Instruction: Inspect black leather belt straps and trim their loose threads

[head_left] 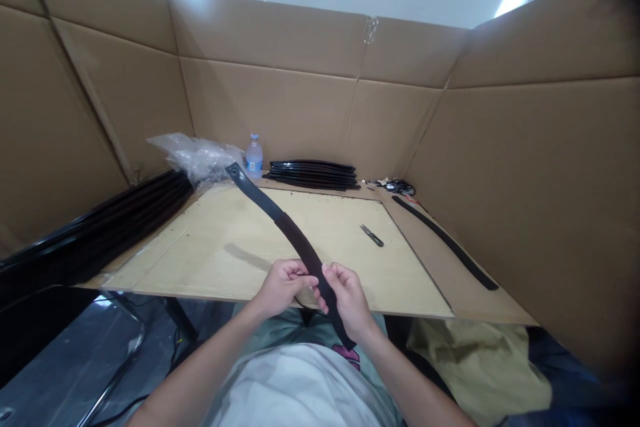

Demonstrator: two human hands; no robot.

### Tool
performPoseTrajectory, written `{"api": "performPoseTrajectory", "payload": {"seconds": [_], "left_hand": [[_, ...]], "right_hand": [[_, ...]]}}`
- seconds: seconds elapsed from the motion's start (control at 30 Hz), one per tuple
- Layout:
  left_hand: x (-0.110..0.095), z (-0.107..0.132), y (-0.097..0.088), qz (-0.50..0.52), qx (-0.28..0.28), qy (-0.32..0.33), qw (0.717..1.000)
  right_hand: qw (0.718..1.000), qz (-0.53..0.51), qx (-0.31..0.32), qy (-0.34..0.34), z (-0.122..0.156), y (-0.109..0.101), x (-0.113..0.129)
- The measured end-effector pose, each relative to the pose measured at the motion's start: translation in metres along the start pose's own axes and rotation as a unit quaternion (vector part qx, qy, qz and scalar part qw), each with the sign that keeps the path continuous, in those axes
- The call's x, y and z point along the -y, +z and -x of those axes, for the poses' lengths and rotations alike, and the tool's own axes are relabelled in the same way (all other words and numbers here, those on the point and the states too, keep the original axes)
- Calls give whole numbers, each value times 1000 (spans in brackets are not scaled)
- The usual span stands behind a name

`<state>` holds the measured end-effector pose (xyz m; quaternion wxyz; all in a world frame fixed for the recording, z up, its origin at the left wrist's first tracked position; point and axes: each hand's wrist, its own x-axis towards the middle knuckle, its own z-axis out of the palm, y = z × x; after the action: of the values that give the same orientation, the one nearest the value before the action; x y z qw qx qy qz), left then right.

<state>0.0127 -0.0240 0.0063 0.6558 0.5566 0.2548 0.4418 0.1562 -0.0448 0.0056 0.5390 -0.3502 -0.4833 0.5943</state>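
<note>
Both hands hold a long, curved black strip (280,217) over the near edge of the pale wooden board (210,253). My left hand (284,285) pinches its near part from the left with curled fingers. Beside it, my right hand (346,299) grips the same part from the right, thumb on top. The strip's far end rises toward the back left, and its near end hangs down past my right wrist.
Small snips (372,235) lie on the board to the right. Another black strip (445,240) lies along the right edge. Stacked black strips (313,175), a water bottle (254,155) and a plastic bag (197,157) sit at the back. A pile of black strips (95,230) lies left. Cardboard walls (525,167) surround everything.
</note>
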Motion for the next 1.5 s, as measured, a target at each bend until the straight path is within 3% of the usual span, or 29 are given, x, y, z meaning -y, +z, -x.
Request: {"api": "performPoseTrajectory", "payload": {"seconds": [0.27,0.57,0.87,1.2,1.5], "left_hand": [[-1,-1,1,19,-31,-4,999],[-4,-5,-2,-54,-98,28,993],[-5,-5,-1,-60,-97,35,993],[0,-4,-1,-46,-54,39,997],[1,-4,-2,-28,-44,46,998]], "right_hand": [[996,-76,2,37,-1,1,1],[999,-49,-1,-4,3,1,1],[998,10,-5,-58,2,2,2],[998,-67,6,12,1,2,-1],[999,-39,24,-4,1,3,2]]}}
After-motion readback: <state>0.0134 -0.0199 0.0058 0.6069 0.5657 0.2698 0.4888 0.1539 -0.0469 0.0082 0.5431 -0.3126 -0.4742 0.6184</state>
